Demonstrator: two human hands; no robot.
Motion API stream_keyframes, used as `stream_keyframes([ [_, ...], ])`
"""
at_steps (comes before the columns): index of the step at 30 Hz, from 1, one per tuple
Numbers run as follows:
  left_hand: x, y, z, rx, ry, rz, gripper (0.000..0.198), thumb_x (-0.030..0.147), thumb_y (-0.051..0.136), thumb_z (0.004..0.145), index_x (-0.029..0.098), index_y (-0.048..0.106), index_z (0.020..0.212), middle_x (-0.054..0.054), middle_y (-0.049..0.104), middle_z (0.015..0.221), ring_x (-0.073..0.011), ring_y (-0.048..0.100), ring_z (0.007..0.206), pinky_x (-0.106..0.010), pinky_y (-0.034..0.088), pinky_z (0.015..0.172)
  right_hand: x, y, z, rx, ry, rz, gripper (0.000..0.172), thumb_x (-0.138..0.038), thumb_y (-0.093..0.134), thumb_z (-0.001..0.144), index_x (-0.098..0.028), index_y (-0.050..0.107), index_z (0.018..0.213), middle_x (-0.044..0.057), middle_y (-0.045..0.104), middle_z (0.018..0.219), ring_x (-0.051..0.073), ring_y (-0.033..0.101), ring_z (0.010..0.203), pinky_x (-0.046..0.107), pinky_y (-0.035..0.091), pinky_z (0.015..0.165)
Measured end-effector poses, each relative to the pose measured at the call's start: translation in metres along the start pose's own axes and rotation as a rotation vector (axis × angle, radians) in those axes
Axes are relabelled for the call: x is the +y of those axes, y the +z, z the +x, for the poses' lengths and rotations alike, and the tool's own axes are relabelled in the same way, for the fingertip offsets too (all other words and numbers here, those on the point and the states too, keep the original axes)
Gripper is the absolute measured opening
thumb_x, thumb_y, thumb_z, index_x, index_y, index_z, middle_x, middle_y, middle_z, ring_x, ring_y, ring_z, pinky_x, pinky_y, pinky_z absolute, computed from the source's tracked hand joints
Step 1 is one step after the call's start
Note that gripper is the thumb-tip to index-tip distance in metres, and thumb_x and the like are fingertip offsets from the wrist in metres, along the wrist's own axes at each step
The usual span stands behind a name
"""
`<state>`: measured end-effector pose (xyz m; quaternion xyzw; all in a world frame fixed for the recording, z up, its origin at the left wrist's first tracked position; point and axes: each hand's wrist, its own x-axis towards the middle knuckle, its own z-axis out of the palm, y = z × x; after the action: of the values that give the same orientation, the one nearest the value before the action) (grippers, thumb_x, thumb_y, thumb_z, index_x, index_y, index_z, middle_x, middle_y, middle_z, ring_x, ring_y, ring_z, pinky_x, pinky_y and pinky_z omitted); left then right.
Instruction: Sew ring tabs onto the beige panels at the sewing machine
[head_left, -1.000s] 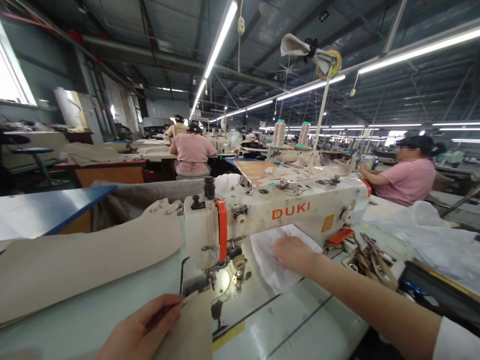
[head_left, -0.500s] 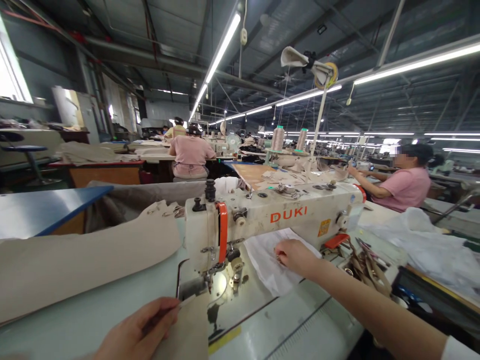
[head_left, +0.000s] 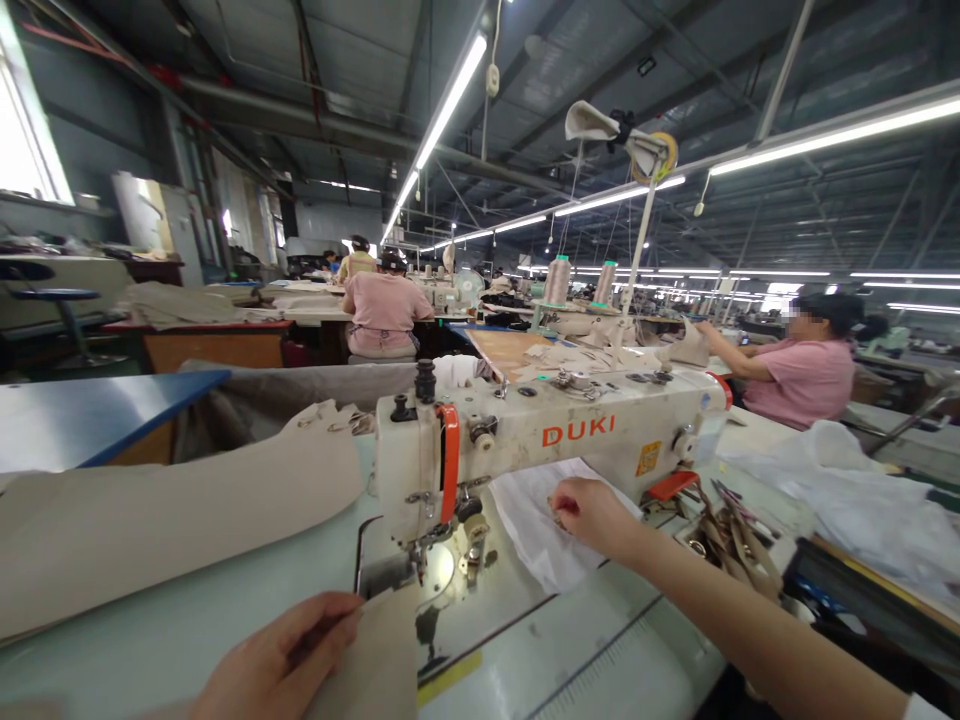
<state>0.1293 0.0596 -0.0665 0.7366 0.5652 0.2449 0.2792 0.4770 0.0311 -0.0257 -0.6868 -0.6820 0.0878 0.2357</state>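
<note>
My left hand (head_left: pixel 292 650) is closed at the front, thumb and fingers pinching the edge of a beige fabric piece (head_left: pixel 382 645). That piece lies just in front of the needle area of a white sewing machine (head_left: pixel 510 425) marked DUKI. My right hand (head_left: pixel 592 512) reaches under the machine's arm, its fingers closed over a white cloth (head_left: pixel 529 515). Something small and brownish shows at those fingertips, too little to name. The cloth lies on the machine bed, right of the presser foot (head_left: pixel 421 570).
A large beige fabric panel (head_left: pixel 180 530) covers the table at left. On the right, a tray holds beige strips (head_left: pixel 739 540) beside white plastic sheeting (head_left: pixel 847 490). Thread cones (head_left: pixel 556 282) stand behind the machine. A co-worker in pink (head_left: pixel 810 370) sits at right, another (head_left: pixel 388 310) ahead.
My hands keep almost the same places, with a slight shift of the view. At right, the co-worker's arms have risen a little with a beige piece.
</note>
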Motion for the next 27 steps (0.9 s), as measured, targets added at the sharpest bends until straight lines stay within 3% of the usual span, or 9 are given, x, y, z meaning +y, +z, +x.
stream_keyframes([
  [6,0.016,-0.003,-0.009,0.01,0.049,-0.071,0.029,0.048,0.051,0.069,0.026,0.07,0.078,-0.001,0.074,0.081,-0.0269,0.067,0.08,-0.03,0.051,0.073,-0.017,0.0,-0.016,-0.053,0.085,0.425,0.004,-0.017,0.054,0.071,-0.019,0.052,0.068,-0.001,0.059,0.064,0.015,0.058,0.062,0.026,0.044,0.062],
  [9,0.023,-0.001,-0.017,0.016,0.119,-0.109,0.025,0.045,0.053,0.072,0.027,0.07,0.077,0.0,0.074,0.078,-0.0249,0.067,0.076,-0.028,0.051,0.069,-0.037,0.003,-0.032,-0.154,0.143,0.748,0.012,-0.028,0.06,0.07,-0.019,0.052,0.073,-0.002,0.059,0.066,0.012,0.058,0.06,0.025,0.046,0.061],
  [13,0.03,0.003,-0.029,0.004,0.231,-0.136,0.02,0.036,0.052,0.079,0.025,0.069,0.076,0.0,0.071,0.075,-0.02,0.065,0.071,-0.024,0.048,0.065,-0.067,0.015,-0.05,-0.359,0.318,1.349,0.024,-0.021,0.074,0.058,-0.018,0.056,0.075,-0.003,0.06,0.064,0.007,0.053,0.053,0.018,0.039,0.052],
  [17,0.032,0.004,-0.037,-0.009,0.312,-0.131,0.018,0.027,0.051,0.084,0.023,0.067,0.077,0.0,0.07,0.077,-0.0165,0.063,0.07,-0.021,0.046,0.066,-0.091,0.035,-0.055,-0.46,0.386,1.482,0.019,-0.017,0.074,0.059,-0.016,0.059,0.07,-0.002,0.062,0.061,0.006,0.054,0.049,0.016,0.037,0.047],
  [21,0.033,0.003,-0.042,-0.011,0.336,-0.139,0.019,0.023,0.05,0.085,0.023,0.067,0.079,0.0,0.069,0.077,-0.0152,0.062,0.071,-0.02,0.044,0.067,-0.104,0.051,-0.053,-0.554,0.471,1.603,0.013,-0.013,0.075,0.061,-0.012,0.066,0.071,0.001,0.065,0.065,0.006,0.058,0.056,0.017,0.045,0.058],
  [24,0.034,0.003,-0.043,0.001,0.335,-0.157,0.019,0.021,0.05,0.085,0.023,0.068,0.078,0.0,0.068,0.076,-0.0147,0.061,0.069,-0.02,0.044,0.065,-0.108,0.058,-0.051,-0.574,0.516,1.662,0.018,-0.01,0.078,0.059,-0.011,0.07,0.075,0.002,0.068,0.072,0.007,0.061,0.062,0.017,0.047,0.066],
  [27,0.035,0.004,-0.042,-0.001,0.336,-0.176,0.019,0.02,0.05,0.084,0.022,0.068,0.077,0.0,0.068,0.074,-0.014,0.06,0.068,-0.02,0.043,0.064,-0.112,0.064,-0.05,-0.558,0.513,1.674,0.025,-0.007,0.083,0.051,-0.013,0.071,0.073,0.0,0.067,0.069,0.006,0.06,0.059,0.016,0.047,0.064],
])
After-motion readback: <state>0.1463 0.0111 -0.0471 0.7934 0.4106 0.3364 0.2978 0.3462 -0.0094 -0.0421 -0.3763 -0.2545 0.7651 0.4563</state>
